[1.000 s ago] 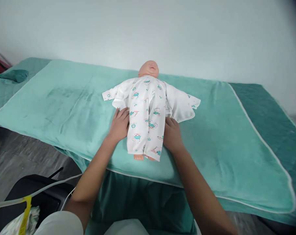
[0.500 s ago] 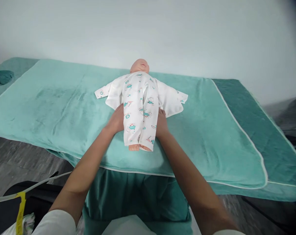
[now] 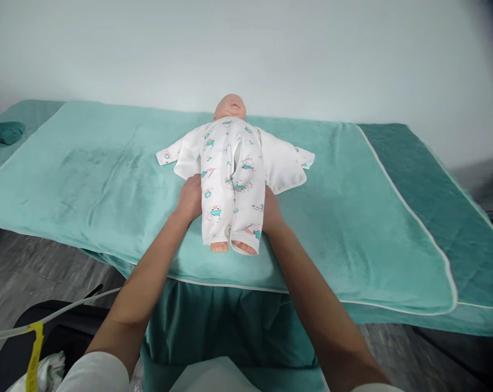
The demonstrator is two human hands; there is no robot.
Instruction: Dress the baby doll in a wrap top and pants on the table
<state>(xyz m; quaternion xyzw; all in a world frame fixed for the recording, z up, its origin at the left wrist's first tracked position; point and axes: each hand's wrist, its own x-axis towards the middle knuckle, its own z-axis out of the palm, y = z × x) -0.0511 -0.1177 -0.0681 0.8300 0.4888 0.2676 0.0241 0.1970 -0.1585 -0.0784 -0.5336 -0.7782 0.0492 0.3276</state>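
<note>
A baby doll (image 3: 230, 106) lies on its back on the padded bed, head toward the wall. It wears white patterned baby clothes (image 3: 240, 185), with the sleeves and side flaps spread out to both sides. Its toes show below the trouser cuffs. At the left edge of the trouser legs is my left hand (image 3: 190, 197), its fingers partly tucked behind the cloth. Against the opposite edge is my right hand (image 3: 272, 209), its fingers hidden behind the trouser leg. Whether either hand grips cloth or legs is not visible.
A light green velvet cover (image 3: 108, 163) lies over a darker green sheet (image 3: 438, 190). A white wall (image 3: 246, 49) stands behind. At lower left are a black chair-like object (image 3: 67, 326) and a pale tube (image 3: 67, 308) with a yellow tag (image 3: 34, 354).
The doll's right-hand trouser leg has shifted a little outward and the gap between the legs has widened. My right hand sits deeper behind the cloth. The view has moved slightly.
</note>
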